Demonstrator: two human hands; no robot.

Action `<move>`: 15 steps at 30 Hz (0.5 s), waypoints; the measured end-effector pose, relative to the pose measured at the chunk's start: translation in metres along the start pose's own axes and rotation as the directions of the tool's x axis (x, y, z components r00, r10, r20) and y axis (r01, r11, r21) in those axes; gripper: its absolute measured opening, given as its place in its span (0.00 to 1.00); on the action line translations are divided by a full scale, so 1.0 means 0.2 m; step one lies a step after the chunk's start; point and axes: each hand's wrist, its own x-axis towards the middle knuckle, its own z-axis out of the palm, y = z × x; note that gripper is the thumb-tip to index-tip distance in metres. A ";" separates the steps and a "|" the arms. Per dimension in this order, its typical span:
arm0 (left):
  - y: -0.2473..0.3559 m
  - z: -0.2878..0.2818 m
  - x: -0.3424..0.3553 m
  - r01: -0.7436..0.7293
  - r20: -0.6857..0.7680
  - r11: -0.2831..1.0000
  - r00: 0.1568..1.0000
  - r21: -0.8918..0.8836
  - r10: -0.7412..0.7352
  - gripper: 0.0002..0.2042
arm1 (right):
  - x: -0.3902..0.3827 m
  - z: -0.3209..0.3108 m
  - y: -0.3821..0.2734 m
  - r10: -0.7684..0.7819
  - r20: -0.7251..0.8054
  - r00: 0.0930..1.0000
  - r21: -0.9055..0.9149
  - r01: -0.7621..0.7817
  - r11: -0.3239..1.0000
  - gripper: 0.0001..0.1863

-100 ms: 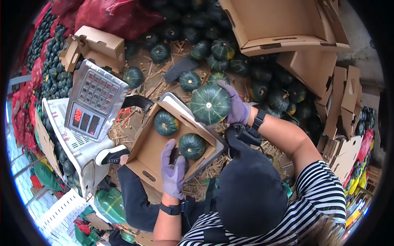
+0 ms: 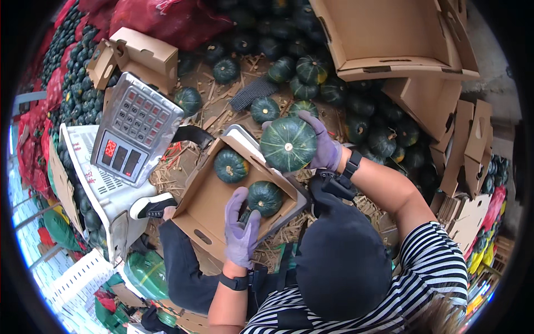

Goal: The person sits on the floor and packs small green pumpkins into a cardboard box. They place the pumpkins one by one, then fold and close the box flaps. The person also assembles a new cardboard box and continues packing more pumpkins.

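While two dark green squashes already lie in the open cardboard box (image 2: 208, 203), a third is on its way: the right hand (image 2: 321, 146), in a purple glove, is wrapped around a large green squash (image 2: 288, 145) at about one o'clock from the box, just over its far rim. The fingers curl over the top and right side, clamped on it. The left hand (image 2: 240, 229), also gloved, lies inside the box with fingers loosely spread, pressing against the near squash (image 2: 265, 198); the other boxed squash (image 2: 230, 166) sits at ten o'clock from that one, apart from it.

I judge the packing as partly done: two in, one held above, bare cardboard left at the seven o'clock end. Many loose squashes (image 2: 311, 69) wait on the straw at twelve o'clock.

The held squash is round and squat, so its short axis runs through the pale stem scar, which faces up toward the camera.
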 end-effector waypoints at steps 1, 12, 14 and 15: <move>-0.02 -0.01 -0.01 -0.014 0.004 0.999 1.000 0.047 0.014 0.25 | -0.01 0.03 -0.01 -0.056 0.006 0.998 -0.108 0.056 0.993 0.44; -0.14 -0.17 -0.05 0.150 -0.140 0.987 0.978 -0.060 -0.157 0.22 | -0.41 -0.16 -0.06 -0.173 -0.004 0.985 -0.177 0.170 0.970 0.39; -0.17 -0.19 -0.08 0.124 -0.107 0.992 0.987 0.001 -0.123 0.21 | -0.67 -0.06 -0.07 -0.337 0.007 0.941 -0.530 0.289 0.797 0.38; -0.20 -0.21 -0.10 0.085 -0.087 0.995 0.993 0.054 -0.080 0.21 | -0.83 0.08 -0.09 -0.526 -0.123 0.842 -0.524 0.395 0.755 0.30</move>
